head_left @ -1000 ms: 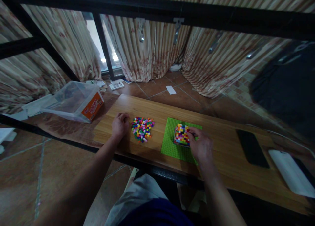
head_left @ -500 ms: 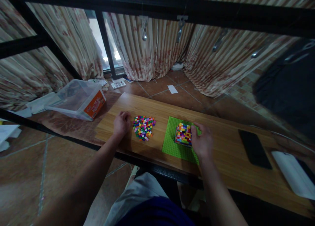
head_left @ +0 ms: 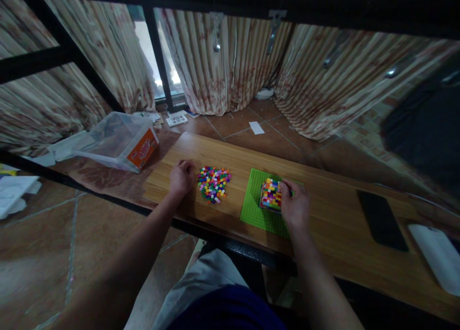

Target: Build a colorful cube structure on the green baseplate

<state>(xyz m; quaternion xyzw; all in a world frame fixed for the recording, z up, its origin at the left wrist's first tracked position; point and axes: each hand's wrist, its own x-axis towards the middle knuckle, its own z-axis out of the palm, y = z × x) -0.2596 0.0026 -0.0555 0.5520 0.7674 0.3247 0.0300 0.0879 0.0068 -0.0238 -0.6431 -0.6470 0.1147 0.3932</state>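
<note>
Left hand point(head_left: 182, 177): fingers curled together, resting on table point(head_left: 230, 150); contents not discernible. Bricks point(head_left: 212, 183): loose, just right of this hand. Baseplate point(head_left: 250, 203): beneath block point(head_left: 270, 194). Right hand point(head_left: 295, 206): fingers at block's right side; grip cannot be determined. Phone point(head_left: 381, 219): right of this hand.

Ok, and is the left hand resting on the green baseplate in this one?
No, the left hand is beside the pile of loose bricks, away from the green baseplate.

Baseplate point(head_left: 250, 210): plain green. Block stack point(head_left: 270, 194): multicoloured patchwork. Curtains point(head_left: 237, 66): cream, reddish-brown floral, vertically striped.
</note>
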